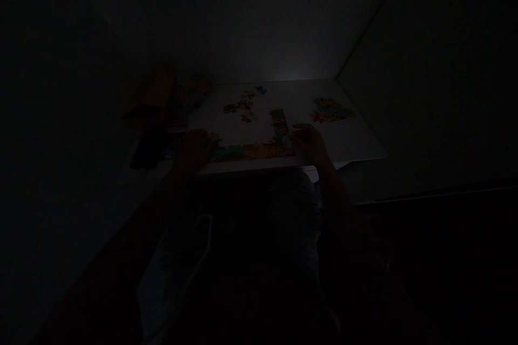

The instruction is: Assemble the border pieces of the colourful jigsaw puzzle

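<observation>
The light is very dim. On a white table in front of me lies a partly joined jigsaw puzzle [251, 152], a strip along the near edge with a column [278, 118] rising at its right end. My right hand [309, 143] is beside that column, its fingers pinched on a pale blue puzzle piece [287, 140] at the column's lower part. Over the left end of the strip rests my left hand [194, 148], fingers lying flat and close to a puzzle piece [213, 137]. Darkness hides the finer finger detail.
A heap of loose puzzle pieces [332, 110] lies at the right of the white table [352, 140]. Several scattered pieces [245, 102] are toward the back middle. At the left stand an orange box-like thing [156, 94] and a dark object [149, 148]. Walls border the table.
</observation>
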Demonstrator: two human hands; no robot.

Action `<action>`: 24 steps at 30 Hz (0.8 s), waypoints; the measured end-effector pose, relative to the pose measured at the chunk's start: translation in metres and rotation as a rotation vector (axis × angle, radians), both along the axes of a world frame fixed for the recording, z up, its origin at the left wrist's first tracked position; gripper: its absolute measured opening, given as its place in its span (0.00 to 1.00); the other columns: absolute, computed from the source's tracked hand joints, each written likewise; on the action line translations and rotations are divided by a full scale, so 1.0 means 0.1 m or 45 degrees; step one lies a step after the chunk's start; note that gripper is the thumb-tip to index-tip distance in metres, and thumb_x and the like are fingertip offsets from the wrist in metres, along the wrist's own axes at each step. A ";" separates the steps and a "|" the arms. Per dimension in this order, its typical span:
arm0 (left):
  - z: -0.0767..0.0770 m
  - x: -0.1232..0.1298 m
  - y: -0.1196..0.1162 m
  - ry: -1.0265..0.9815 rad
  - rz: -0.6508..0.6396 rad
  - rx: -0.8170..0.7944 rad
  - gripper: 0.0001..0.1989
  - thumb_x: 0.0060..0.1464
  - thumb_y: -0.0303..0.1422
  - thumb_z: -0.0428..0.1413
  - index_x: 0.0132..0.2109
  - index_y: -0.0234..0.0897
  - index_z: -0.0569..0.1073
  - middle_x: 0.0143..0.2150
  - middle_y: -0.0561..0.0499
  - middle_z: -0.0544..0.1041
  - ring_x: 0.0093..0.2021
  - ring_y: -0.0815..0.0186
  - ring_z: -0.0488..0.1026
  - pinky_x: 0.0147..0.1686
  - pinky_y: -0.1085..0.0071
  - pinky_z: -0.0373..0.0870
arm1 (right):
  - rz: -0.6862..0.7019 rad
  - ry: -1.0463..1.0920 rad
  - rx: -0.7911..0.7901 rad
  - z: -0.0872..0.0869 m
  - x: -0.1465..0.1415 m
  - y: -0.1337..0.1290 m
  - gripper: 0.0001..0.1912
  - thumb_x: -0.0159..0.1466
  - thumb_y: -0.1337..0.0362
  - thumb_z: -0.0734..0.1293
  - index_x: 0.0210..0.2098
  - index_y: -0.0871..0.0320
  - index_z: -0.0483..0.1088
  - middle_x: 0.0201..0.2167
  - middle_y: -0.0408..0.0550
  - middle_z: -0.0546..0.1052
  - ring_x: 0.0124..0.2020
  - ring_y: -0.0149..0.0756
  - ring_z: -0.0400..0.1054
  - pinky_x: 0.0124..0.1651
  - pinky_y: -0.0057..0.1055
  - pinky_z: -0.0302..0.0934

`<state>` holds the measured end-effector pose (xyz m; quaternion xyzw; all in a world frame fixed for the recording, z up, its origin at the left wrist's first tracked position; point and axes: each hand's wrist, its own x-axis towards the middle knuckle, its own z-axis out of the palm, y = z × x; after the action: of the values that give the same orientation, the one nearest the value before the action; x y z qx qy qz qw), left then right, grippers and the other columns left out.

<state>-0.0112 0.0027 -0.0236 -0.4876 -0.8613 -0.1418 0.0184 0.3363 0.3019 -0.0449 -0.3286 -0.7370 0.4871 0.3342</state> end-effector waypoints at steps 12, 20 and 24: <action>0.03 0.00 0.01 -0.057 0.011 -0.026 0.28 0.88 0.45 0.54 0.81 0.33 0.71 0.83 0.29 0.76 0.84 0.39 0.69 0.87 0.36 0.59 | -0.146 -0.203 0.398 -0.04 -0.04 -0.04 0.31 0.71 0.38 0.82 0.63 0.51 0.85 0.66 0.64 0.87 0.67 0.64 0.83 0.72 0.62 0.81; -0.02 0.00 0.00 -0.030 0.005 0.022 0.27 0.88 0.47 0.53 0.81 0.37 0.73 0.83 0.28 0.77 0.82 0.38 0.71 0.86 0.34 0.61 | -0.176 -0.687 0.658 -0.01 -0.08 -0.11 0.27 0.74 0.42 0.84 0.63 0.51 0.89 0.65 0.66 0.86 0.70 0.72 0.81 0.73 0.66 0.76; 0.00 0.01 -0.01 -0.018 -0.007 -0.018 0.27 0.88 0.45 0.53 0.81 0.37 0.73 0.84 0.28 0.77 0.84 0.37 0.70 0.86 0.34 0.62 | -0.186 -0.733 0.621 -0.03 -0.08 -0.08 0.19 0.81 0.48 0.79 0.64 0.49 0.89 0.66 0.64 0.88 0.69 0.70 0.82 0.74 0.65 0.76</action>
<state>-0.0098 0.0020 -0.0239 -0.4892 -0.8610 -0.1391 0.0085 0.3287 0.2940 -0.0482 -0.4144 -0.8696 0.1603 0.2155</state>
